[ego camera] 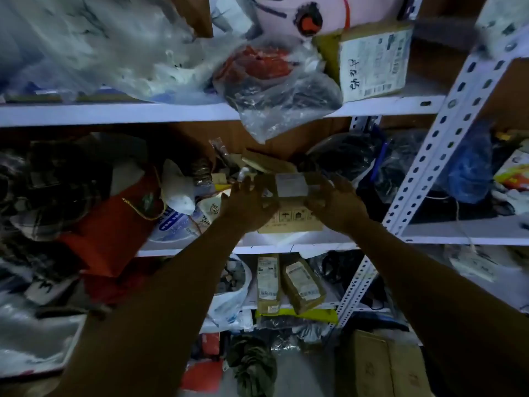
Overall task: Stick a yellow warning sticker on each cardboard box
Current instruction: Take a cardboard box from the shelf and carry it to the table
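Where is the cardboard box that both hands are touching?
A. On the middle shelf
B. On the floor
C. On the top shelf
A: the cardboard box sits on the middle shelf, with the left hand and right hand at its sides.

Handling pictograms on cardboard box (292, 217)

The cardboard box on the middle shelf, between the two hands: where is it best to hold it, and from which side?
Probably by its two short ends, from the open shelf front. The cardboard box sits near the edge; the left hand and right hand already flank it, and clutter crowds behind.
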`<state>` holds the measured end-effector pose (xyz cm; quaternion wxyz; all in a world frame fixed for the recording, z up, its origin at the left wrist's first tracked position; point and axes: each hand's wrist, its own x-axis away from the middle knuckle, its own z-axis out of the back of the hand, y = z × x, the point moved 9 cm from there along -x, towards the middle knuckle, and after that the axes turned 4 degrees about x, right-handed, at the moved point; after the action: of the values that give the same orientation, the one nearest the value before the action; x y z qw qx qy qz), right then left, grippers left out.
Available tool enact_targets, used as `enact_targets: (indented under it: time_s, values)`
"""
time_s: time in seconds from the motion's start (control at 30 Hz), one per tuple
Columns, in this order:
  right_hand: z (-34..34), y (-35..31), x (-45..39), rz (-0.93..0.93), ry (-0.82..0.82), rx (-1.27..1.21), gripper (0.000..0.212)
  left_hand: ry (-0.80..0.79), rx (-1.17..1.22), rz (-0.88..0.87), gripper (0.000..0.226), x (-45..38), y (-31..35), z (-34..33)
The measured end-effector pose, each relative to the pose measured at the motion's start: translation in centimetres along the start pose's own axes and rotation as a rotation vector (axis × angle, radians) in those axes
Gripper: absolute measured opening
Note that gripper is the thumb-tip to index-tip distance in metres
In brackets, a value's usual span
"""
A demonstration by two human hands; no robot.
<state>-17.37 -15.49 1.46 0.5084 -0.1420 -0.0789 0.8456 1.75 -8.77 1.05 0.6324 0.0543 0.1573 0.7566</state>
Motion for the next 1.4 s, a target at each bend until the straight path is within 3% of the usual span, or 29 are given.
enact_targets:
  time_s: [0.13,0.27,0.4,0.73,0.93,1.4]
  values:
    - [-1.4,0.2,-3.5,0.071,-0.021,-0.114,0.063,0.031,0.261,0.054,0.053,-2.4,0.1,-1.2]
    - [-3.1,0.1,-5.1,0.075,0.009,-0.294,0.050,0.124,0.502,0.139,0.047,-3.2,-0.7,-2.2]
    - [-4.4,1.6,-5.7,-0.063,0.001,-0.618,0.038,0.185,0.802,0.281,0.062,-3.3,-1.8,-4.2]
    - [-5.9,2.4,-4.2,-0.172,-0.055,-1.236,0.053,0.229,1.119,0.400,0.078,-2.8,-2.4,-5.4]
    - [-4.6,1.4,-2.0,-0.186,0.009,-1.200,0.052,0.241,1.098,0.375,0.074,-1.0,-1.7,-3.5]
    - [2.8,-3.1,11.5,-0.294,0.359,-0.916,0.052,0.048,1.136,0.007,0.060,6.5,1.4,2.7]
